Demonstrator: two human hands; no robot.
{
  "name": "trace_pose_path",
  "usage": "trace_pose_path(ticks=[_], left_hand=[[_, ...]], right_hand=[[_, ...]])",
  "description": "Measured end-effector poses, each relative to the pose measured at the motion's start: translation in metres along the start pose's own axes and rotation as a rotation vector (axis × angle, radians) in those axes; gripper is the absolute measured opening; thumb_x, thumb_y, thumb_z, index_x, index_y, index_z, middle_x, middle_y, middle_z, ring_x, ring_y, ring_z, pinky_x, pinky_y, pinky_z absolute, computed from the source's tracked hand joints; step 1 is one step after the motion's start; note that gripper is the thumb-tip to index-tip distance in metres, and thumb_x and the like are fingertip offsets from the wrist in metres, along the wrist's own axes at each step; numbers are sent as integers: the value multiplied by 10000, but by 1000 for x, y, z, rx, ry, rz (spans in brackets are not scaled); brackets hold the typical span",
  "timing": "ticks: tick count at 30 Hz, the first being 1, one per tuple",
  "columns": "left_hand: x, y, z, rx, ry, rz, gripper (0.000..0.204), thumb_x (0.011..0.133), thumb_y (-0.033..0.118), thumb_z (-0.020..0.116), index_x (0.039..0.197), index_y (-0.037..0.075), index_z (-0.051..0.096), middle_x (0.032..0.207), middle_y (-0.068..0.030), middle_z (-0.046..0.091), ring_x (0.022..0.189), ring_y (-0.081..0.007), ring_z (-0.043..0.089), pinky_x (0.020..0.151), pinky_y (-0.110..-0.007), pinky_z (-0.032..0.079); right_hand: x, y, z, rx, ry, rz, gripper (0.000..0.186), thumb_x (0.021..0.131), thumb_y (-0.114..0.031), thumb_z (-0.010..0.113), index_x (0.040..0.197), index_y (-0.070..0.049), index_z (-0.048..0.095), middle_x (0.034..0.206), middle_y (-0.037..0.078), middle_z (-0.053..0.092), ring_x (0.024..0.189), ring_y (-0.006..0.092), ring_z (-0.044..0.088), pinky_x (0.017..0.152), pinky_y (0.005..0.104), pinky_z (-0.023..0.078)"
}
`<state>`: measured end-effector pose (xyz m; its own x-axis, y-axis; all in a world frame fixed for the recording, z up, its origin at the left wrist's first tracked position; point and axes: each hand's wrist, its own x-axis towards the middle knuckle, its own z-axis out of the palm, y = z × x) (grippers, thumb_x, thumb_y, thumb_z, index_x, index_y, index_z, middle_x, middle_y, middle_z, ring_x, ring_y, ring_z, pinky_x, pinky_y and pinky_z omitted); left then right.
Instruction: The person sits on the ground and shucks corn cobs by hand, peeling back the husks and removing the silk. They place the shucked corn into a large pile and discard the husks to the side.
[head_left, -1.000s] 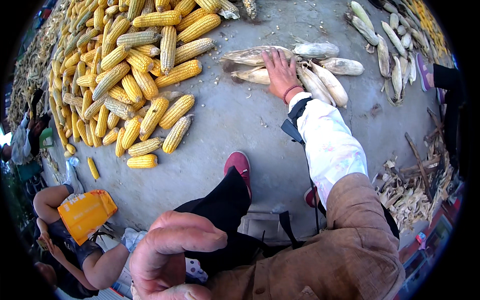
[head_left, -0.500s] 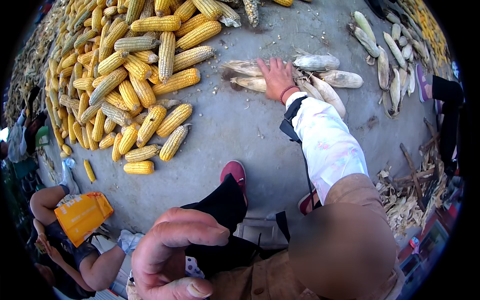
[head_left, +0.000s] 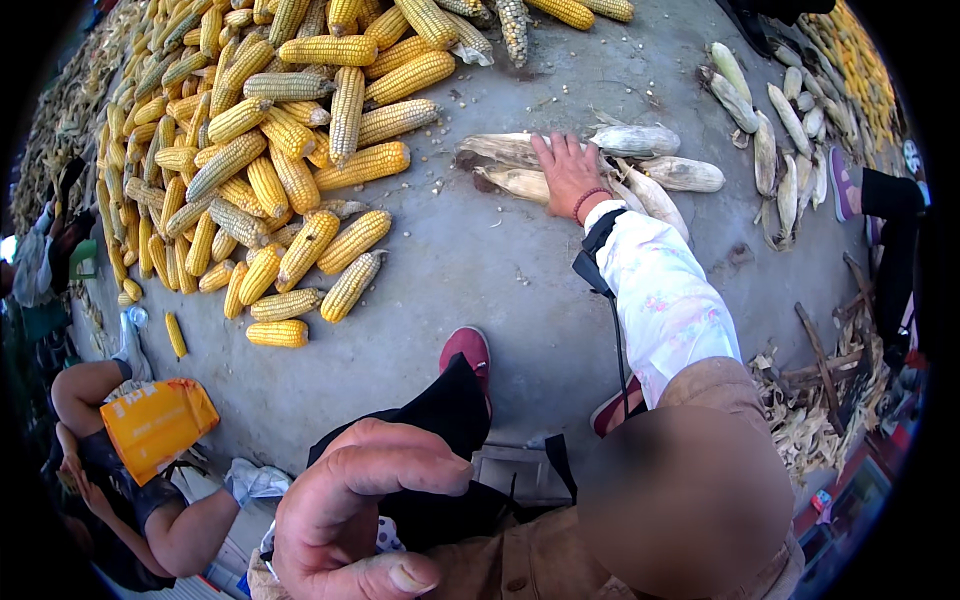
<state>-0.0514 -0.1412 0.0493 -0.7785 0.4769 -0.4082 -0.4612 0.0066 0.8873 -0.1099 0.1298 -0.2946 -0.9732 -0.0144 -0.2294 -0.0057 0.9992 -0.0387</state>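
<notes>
Head view shows the right hand (head_left: pixel 572 178) spread on husk-covered corn (head_left: pixel 520 183), upper centre, the left hand (head_left: pixel 325 515), thumb and fingers apart, lower left.

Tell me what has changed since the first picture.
The view has shifted slightly, so the unhusked ears sit lower in the picture. The white sleeve now covers more of them. Nothing was visibly grasped or released. The right hand still lies spread on the ears; the left hand stays curled, and the yellow cobs lie as before.
</notes>
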Motion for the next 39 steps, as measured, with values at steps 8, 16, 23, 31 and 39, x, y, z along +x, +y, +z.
trace_pose_path(ticks=[8, 16, 23, 31, 39], left_hand=[[-7, -7, -9, -37, 6, 8, 478, 742, 299, 701, 991, -64, 516, 932, -178, 517, 807, -222, 580, 728, -302, 474], [-10, 2, -6, -53, 49, 13, 478, 723, 285, 713, 979, -70, 522, 923, -181, 521, 812, -226, 583, 721, -306, 481], [0, 3, -30, 117, -216, 83, 478, 787, 266, 605, 1065, -99, 473, 977, -201, 542, 930, -249, 492, 828, -352, 389], [10, -1, -35, 107, -241, 99, 472, 776, 272, 614, 1044, -96, 490, 980, -200, 547, 928, -257, 500, 821, -348, 395], [4, -5, -35, 28, -86, 40, 361, 723, 202, 717, 960, -42, 595, 931, -187, 602, 864, -234, 588, 773, -331, 445]], right_hand=[[-9, -11, 2, 133, 0, 36, 794, 587, -146, 674, 1302, -126, 327, 1107, 167, 417, 1052, 338, 387, 909, 507, 268], [-49, -22, -8, 202, -89, -81, 842, 538, -106, 669, 1306, -110, 322, 1086, 156, 414, 1050, 319, 388, 909, 437, 286], [-110, -27, -18, 234, -216, -362, 532, 638, -91, 605, 1159, -138, 505, 1075, 111, 482, 1035, 294, 424, 932, 460, 288], [-3, -33, 45, 417, -130, -126, 179, 702, -88, 509, 846, -49, 608, 948, 109, 560, 948, 315, 495, 837, 441, 379], [-26, -20, 33, 322, 90, 219, 148, 701, -66, 505, 809, -41, 603, 920, 141, 569, 888, 328, 540, 760, 432, 424]])
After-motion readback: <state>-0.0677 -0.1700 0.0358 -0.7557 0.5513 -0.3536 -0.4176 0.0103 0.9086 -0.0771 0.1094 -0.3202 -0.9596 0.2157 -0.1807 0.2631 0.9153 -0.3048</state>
